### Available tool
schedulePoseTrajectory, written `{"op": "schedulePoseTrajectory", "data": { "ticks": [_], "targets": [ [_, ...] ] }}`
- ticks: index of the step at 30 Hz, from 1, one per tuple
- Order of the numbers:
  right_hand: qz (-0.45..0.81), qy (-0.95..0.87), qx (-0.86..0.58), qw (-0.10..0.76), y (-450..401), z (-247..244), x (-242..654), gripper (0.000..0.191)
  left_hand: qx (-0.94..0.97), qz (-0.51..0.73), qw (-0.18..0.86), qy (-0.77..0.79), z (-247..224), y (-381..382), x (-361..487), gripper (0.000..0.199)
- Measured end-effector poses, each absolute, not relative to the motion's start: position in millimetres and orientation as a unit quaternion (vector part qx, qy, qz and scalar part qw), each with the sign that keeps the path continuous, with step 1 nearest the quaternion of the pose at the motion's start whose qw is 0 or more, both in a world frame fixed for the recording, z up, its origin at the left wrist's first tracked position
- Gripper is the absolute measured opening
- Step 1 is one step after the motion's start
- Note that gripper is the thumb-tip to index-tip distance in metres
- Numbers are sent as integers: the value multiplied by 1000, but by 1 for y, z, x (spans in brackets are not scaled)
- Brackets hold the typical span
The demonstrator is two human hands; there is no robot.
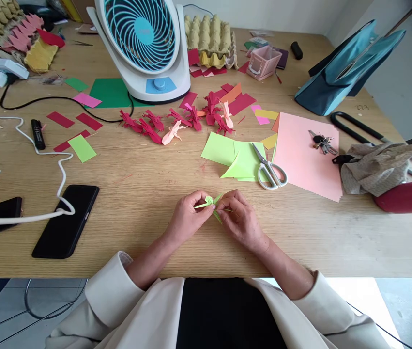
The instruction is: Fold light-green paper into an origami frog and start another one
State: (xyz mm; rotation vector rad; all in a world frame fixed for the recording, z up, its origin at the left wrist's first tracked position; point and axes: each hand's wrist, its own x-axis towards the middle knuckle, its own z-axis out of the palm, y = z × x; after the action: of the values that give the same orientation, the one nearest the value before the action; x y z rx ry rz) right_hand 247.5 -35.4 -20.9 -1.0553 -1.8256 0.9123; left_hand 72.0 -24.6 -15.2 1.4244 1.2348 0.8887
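1. As the folded lime-green paper [209,199] sits between the two hands, low over the front half of the tabletop [129,228], its narrow points spread several ways and call for care.
2. The left hand [187,215] pinches its body between thumb and fingers; a light, steady hold there should spare the layers from crushing.
3. The right hand [240,218] is closed on the other side, apparently pinching a slim point; the exact contact is hidden by the fingers.
4. For clean shaping, work one point at a time, creasing close to the body and pressing rather than pulling, since thin tips may tear.
5. Loose lime-green sheets [218,148] lie just beyond, with the white-handled scissors [271,177] resting partly on them; the wrists are best clear of those blades.
6. Farther back, the red folded figures [211,107] lie before the desk fan [144,31]; any draught could shift such light paper.
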Motion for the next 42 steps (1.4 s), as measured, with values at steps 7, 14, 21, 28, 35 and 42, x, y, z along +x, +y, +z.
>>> {"op": "schedulePoseTrajectory", "data": {
  "ticks": [7, 14, 21, 28, 35, 42],
  "targets": [
    [353, -736, -415, 402, -36, -24, 249, 7, 569, 360, 539, 506, -15, -24, 73, 16],
    [333, -718, -426, 438, -37, -17, 253, 10, 516, 395, 538, 536, -19, -18, 66, 21],
    [330, -630, -529, 464, -27, -27, 260, 12, 498, 372, 612, 489, -12, -19, 67, 22],
    [559, -570, -444, 406, -28, -26, 260, 22, 499, 379, 601, 496, -13, -18, 65, 24],
    [561, -594, -468, 336, -28, -22, 256, 25, 518, 378, 589, 493, -15, -18, 65, 25],
    [511, -615, -499, 334, -31, -18, 251, 21, 555, 365, 575, 478, -14, -20, 68, 21]
  ]
}}
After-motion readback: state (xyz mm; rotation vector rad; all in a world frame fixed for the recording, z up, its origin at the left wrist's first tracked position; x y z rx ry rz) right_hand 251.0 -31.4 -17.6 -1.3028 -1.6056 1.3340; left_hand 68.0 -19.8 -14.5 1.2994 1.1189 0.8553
